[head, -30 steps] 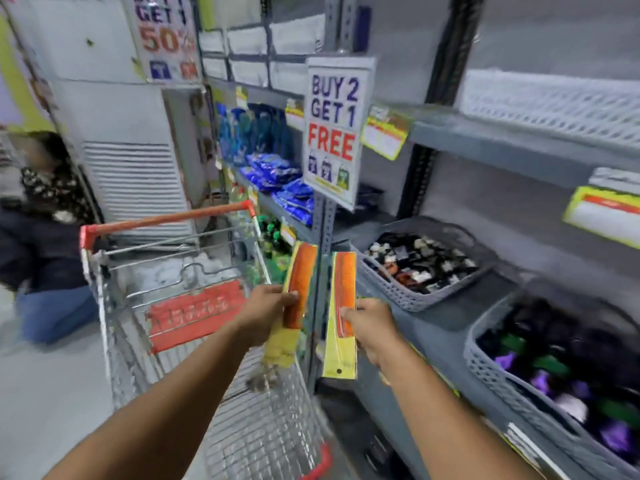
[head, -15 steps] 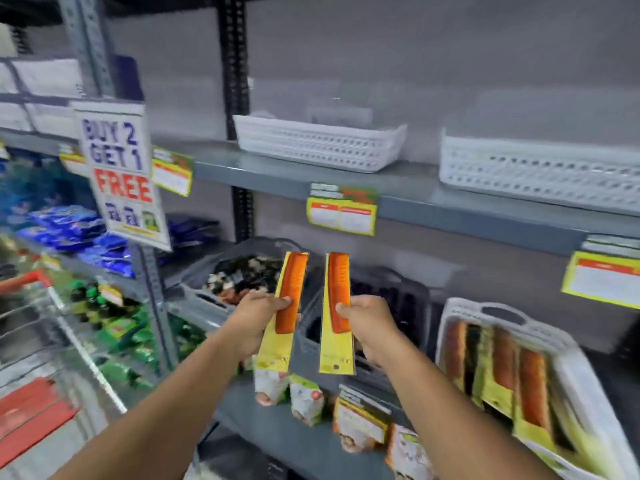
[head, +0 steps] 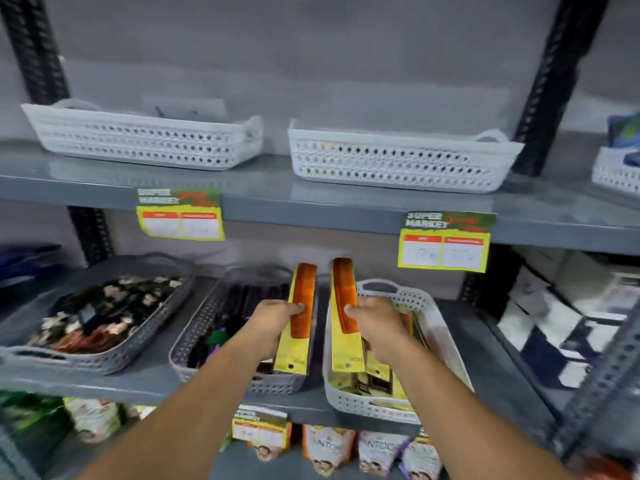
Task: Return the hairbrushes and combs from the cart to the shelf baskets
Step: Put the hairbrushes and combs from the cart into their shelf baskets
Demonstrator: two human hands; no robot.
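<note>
Shelf [head: 311, 408] | left hand [head: 273, 320] grips left comb [head: 302, 306] | right hand [head: 377, 327] grips right comb [head: 344, 299] | white basket [head: 440, 327] below

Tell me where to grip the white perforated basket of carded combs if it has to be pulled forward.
Judging by shape, take the white perforated plastic basket by its near short rim, from the front. It sits lengthwise; the far cutout handle lies behind both hands' carded combs.
</note>
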